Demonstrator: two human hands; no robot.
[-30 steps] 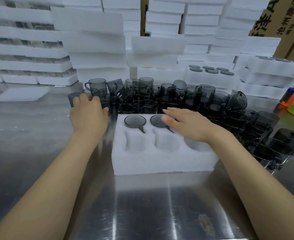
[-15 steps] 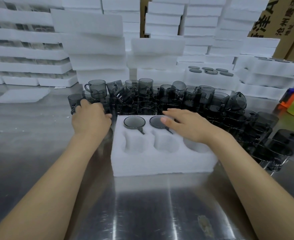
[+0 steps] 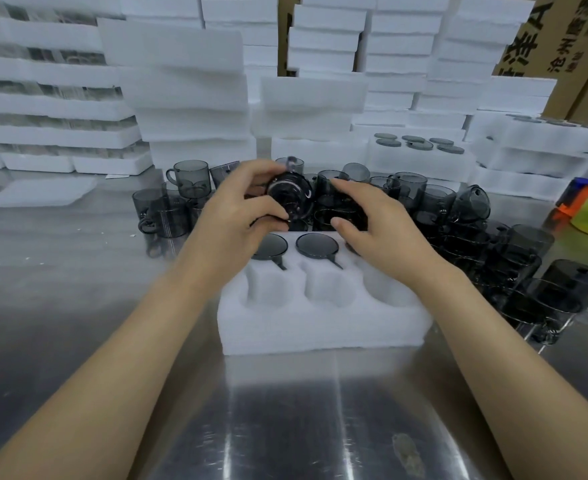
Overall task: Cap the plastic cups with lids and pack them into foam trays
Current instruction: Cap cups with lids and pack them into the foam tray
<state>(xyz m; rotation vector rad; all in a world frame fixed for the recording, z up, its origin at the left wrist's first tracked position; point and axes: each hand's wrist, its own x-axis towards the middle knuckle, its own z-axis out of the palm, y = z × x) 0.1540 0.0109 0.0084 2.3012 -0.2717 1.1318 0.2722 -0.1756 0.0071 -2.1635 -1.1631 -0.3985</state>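
Cup (image 3: 289,199), smoky grey clear plastic, sits in the left hand (image 3: 237,213), held in the air just beyond the tray's far edge. It is tipped on its side, round base turned this way, and the small loop handle pokes up at the top. The thumb curls under it and the fingers wrap over the far side, a firm grip.

The right hand (image 3: 372,230) hovers just right of the cup with its fingers spread and gently curved, thumb low and index high, gripping nothing. Whether a fingertip touches the cup, I cannot tell.

Below sits the tray (image 3: 320,327), a chunky white foam block with a grainy surface and rounded pockets in two rows. In the far row, two dark flat round lids (image 3: 316,244) lie flush with the foam, side by side, each with a thin tab pointing near. The near pockets show bare white walls.

Behind and to the right, a pile (image 3: 424,206) of matching grey cups crowds the table (image 3: 285,427), some upright, some tipped. The table is brushed steel, streaked with glare. Far back rise stacks (image 3: 181,98) of white foam slabs, and at far right there is a brown cardboard box (image 3: 569,57).
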